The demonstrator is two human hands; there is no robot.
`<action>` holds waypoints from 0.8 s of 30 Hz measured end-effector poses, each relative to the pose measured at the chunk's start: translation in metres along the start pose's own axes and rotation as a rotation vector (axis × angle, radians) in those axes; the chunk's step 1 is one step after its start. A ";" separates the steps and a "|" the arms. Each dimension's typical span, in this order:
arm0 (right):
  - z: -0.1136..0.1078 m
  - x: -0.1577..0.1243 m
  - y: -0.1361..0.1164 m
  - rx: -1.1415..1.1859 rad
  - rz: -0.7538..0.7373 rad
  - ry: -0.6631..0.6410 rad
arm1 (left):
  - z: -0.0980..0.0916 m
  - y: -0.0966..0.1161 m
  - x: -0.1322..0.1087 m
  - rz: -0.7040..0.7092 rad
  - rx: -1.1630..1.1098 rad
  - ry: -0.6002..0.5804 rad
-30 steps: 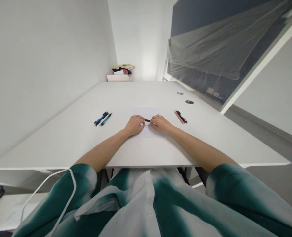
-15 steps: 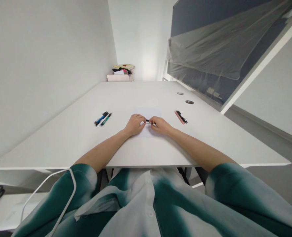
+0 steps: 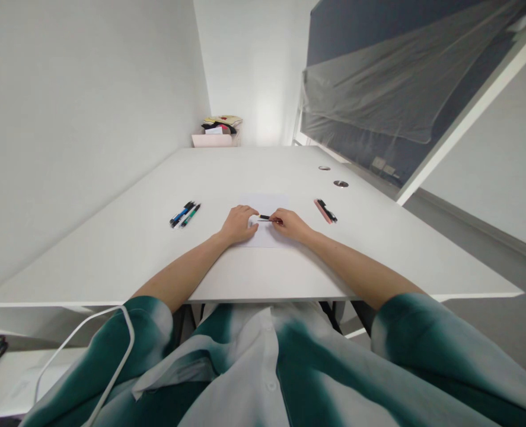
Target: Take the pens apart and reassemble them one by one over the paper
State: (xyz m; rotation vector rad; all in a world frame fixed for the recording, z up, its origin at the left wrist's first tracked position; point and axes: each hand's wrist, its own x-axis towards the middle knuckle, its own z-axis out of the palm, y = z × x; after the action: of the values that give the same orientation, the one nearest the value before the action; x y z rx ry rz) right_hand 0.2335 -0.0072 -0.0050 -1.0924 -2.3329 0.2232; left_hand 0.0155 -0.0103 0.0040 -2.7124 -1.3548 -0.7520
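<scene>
Your right hand [image 3: 292,225] pinches a slim black stick [image 3: 265,217] above a white paper sheet [image 3: 266,204]; your left hand [image 3: 238,225] curls just beside it, its grip unclear.

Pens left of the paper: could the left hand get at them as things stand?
Probably yes. The left hand lies at the edge of the sheet of paper, and the blue and green pens lie beside it on the white tabletop, with nothing visible between them.

Head cam, fwd & down (wide angle), close-ish
</scene>
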 end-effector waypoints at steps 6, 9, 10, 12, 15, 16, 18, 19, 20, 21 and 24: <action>-0.002 -0.001 0.003 0.000 0.017 -0.009 | -0.002 -0.002 0.002 -0.132 0.082 -0.168; -0.002 0.000 0.003 -0.004 0.027 -0.010 | -0.001 -0.004 0.004 -0.148 0.060 -0.197; -0.002 0.000 0.003 -0.005 0.029 -0.010 | -0.001 -0.006 0.004 -0.153 0.031 -0.188; -0.002 0.000 0.003 -0.003 0.029 -0.008 | 0.001 -0.009 0.004 -0.164 -0.063 -0.148; -0.001 0.000 0.005 0.006 0.027 0.000 | 0.004 -0.014 0.003 -0.175 -0.227 -0.084; -0.001 0.000 0.005 0.009 0.027 0.003 | 0.005 -0.014 0.003 -0.174 -0.268 -0.069; 0.000 -0.001 0.006 0.013 0.026 0.004 | 0.006 -0.015 0.003 -0.166 -0.324 -0.052; 0.000 -0.001 0.006 0.014 0.025 0.003 | 0.006 -0.015 0.003 -0.160 -0.341 -0.046; 0.000 -0.001 0.006 0.015 0.024 0.002 | 0.007 -0.014 0.003 -0.154 -0.353 -0.041; 0.000 -0.001 0.006 0.017 0.022 0.002 | 0.007 -0.013 0.003 -0.151 -0.361 -0.038; 0.000 -0.001 0.004 0.023 0.016 0.003 | 0.007 -0.011 0.003 -0.151 -0.371 -0.041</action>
State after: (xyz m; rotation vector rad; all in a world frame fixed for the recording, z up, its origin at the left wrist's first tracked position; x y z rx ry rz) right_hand 0.2369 -0.0051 -0.0065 -1.1001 -2.3134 0.2537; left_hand 0.0121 0.0004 -0.0026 -2.9337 -1.5853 -1.0620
